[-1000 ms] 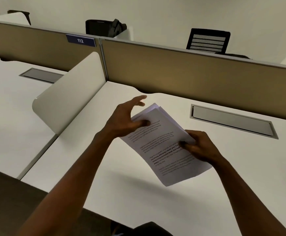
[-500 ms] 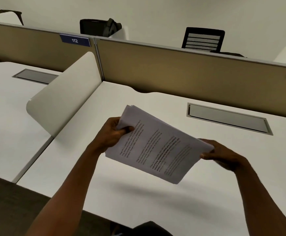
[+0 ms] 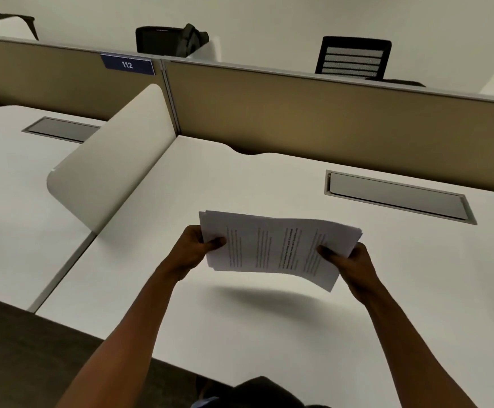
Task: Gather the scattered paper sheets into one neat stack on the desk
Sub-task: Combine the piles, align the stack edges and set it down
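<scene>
A stack of printed white paper sheets hangs in the air above the white desk, turned sideways so the text lines run up and down. My left hand grips its left short edge, thumb on top. My right hand grips the right short edge the same way. The sheets sag slightly in the middle, and their edges are a little uneven at the top left corner. A shadow lies on the desk beneath them.
A rounded white side divider stands to the left between two desks. A tan partition with a blue "112" label closes the back. A grey cable hatch is set in the desk at the right. Black chairs stand behind.
The stack has swung from a diagonal tilt to lie sideways and nearly level. My hands moved to its two short edges, and the left hand went from open fingers to a grip.
</scene>
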Available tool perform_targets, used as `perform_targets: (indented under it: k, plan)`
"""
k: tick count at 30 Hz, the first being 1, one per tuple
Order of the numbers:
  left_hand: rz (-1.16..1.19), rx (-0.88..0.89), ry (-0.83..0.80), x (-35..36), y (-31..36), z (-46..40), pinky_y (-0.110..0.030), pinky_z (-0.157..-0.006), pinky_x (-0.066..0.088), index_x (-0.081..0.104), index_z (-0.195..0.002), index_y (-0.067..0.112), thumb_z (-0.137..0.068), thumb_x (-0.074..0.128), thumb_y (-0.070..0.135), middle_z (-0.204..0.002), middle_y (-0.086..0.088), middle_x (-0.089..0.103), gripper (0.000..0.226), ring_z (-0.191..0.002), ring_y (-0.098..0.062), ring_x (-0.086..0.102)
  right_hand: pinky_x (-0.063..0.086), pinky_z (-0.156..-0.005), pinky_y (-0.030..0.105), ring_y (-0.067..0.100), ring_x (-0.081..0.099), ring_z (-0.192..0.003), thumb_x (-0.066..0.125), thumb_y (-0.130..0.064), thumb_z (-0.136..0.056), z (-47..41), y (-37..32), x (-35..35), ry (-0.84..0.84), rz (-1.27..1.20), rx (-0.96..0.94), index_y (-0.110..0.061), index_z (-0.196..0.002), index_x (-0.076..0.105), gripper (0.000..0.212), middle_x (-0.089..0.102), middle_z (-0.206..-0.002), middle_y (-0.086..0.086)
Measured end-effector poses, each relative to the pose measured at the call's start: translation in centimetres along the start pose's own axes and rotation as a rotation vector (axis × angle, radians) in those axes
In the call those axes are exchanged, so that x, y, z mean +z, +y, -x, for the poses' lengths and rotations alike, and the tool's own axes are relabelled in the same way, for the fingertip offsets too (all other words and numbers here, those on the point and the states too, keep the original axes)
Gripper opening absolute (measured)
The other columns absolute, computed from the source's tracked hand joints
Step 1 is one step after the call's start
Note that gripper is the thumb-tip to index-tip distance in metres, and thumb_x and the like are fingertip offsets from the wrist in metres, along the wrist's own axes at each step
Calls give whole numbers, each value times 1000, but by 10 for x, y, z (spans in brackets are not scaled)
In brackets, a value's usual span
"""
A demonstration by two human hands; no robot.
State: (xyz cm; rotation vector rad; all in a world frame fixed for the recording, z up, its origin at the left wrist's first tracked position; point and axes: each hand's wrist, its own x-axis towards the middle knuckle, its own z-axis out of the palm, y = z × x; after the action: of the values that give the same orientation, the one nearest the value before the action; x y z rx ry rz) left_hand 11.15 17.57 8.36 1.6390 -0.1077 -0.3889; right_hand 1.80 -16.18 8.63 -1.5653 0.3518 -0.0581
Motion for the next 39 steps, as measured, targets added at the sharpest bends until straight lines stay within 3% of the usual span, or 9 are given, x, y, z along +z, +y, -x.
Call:
perform_targets:
  k: [3,5,11,14,20,25,29,33,39]
  plan:
    - [30,-36,33,3,-14,1,-18,-74,56,74,-101,15,-90,68,5,-96,6,79,16,-91,-7,73,57,-85,58,30,72,-92,80,-24,-77,-1,11,2,14,72,10,-21,-97,74,21,76,-95,8]
    - [43,-52,53,5,-25,2,-17,-73,56,74,-101,14,-90,68,5,-96,6,79,16,-90,-7,73,58,-83,56,28,72,-88,80,-22,-79,1,19,4,36,94,19,-22,-94,74,17,76,-91,7]
    - [54,-106,80,7,-47,6,-15,-70,56,73,-99,16,-91,66,4,-91,9,79,16,-87,-5,72,59,-81,42,21,72,-95,81,-18,-78,4,43,-2,-23,235,50,-26,-99,73,24,76,-99,2]
    - [79,-114,86,6,-52,7,-18,-71,56,73,-102,15,-91,67,6,-95,6,79,16,-91,-8,73,58,-77,34,18,72,-93,81,-20,-78,6,51,-3,-14,276,39,-19,-100,75,23,77,-97,1]
    - [82,-83,90,8,-53,3,-25,-79,57,73,-104,17,-88,70,6,-105,-2,77,19,-98,-17,72,59,-75,38,15,72,-85,79,-16,-80,10,55,7,103,251,7,-30,-86,70,18,75,-89,-4]
    - [74,-52,94,8,-53,-1,-26,-81,57,72,-106,15,-87,72,5,-103,-3,77,21,-97,-15,72,59,-72,37,19,71,-85,78,-15,-81,7,52,3,141,201,-49,-19,-93,72,14,75,-90,3]
    - [22,-80,66,15,-63,-2,-33,-90,57,72,-112,11,-82,78,9,-109,-7,76,30,-105,-21,70,59,-75,38,20,72,-89,83,-16,-76,5,63,5,144,112,11,-12,-102,72,29,76,-95,6]
    - [49,-85,144,28,-60,-7,-26,-84,55,69,-108,14,-84,75,9,-105,-1,74,25,-103,-20,69,54,-70,31,25,69,-90,78,-4,-79,2,60,16,188,-54,37,-9,-98,70,22,74,-95,9]
    - [95,-67,161,29,-59,-8,-31,-84,55,69,-109,12,-86,73,6,-106,-8,74,24,-101,-24,69,54,-74,30,26,68,-89,75,-2,-81,0,55,14,197,-110,23,-5,-102,69,23,72,-97,12]
